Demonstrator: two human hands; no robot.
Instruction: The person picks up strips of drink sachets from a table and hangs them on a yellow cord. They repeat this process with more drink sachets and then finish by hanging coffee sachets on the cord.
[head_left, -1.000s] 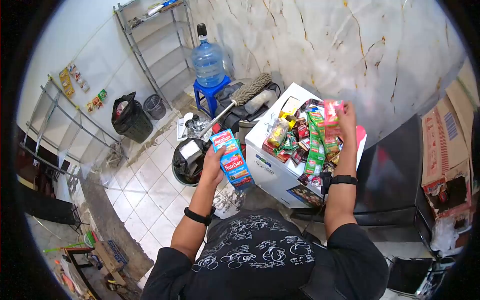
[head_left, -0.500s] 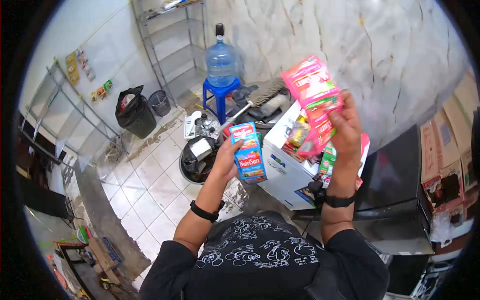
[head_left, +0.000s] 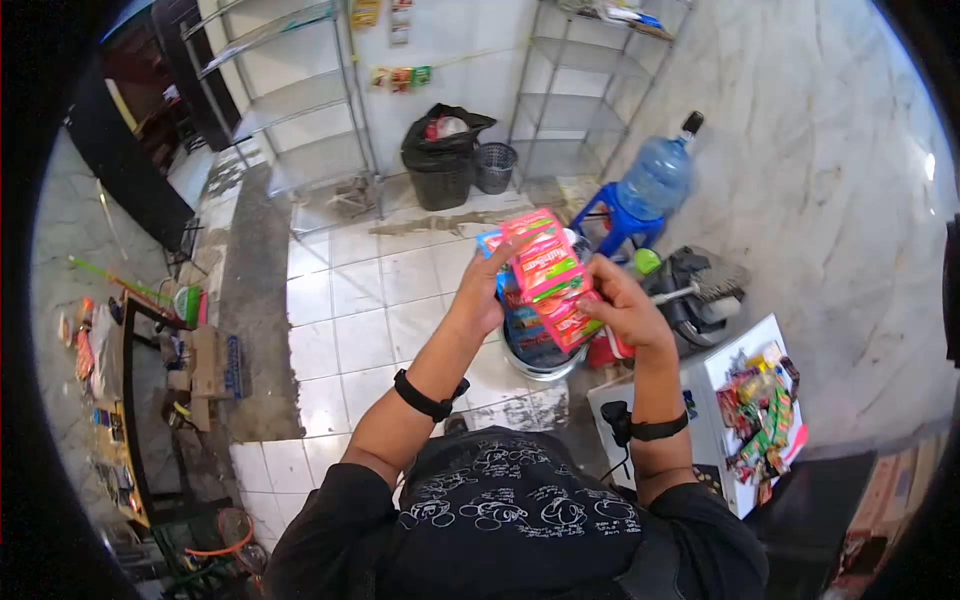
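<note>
Pink sachets (head_left: 546, 254) in a folded strip hang between my two hands, in front of the blue sachets (head_left: 490, 241). My left hand (head_left: 484, 287) is closed round the left edge of the blue sachets, its fingertips at the upper pink one. On the other side, my right hand (head_left: 630, 305) pinches the lower right part of the pink strip. The pink sachets cover most of the blue ones. Below and behind them is a round bucket (head_left: 545, 372) with dark contents, partly hidden.
A white box (head_left: 712, 380) topped with a pile of colourful sachets (head_left: 762, 415) stands at the right. Behind are a water bottle (head_left: 655, 178) on a blue stool (head_left: 618, 222), a black bin (head_left: 440, 175), a small basket (head_left: 495, 168) and wire shelves (head_left: 570, 100).
The view has swung left. My right hand has brought the pink sachets from over the white box to the blue sachets in my left hand, and they now overlap.
</note>
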